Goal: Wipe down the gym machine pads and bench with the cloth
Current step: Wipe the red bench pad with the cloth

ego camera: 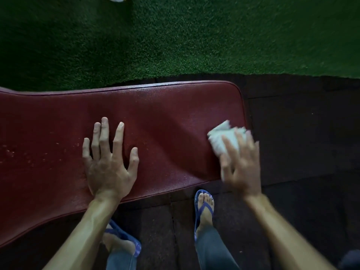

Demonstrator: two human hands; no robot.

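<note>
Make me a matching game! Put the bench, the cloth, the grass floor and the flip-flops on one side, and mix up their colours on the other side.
Things:
1. bench
2. cloth
3. grass floor
4. flip-flops

Colours:
A. green
B. blue
C. dark red
D. white

Pairs: 1-C, 2-D, 3-A, 4-B

The right hand presses the cloth on the bench's end, and the left hand lies flat on the bench.
</note>
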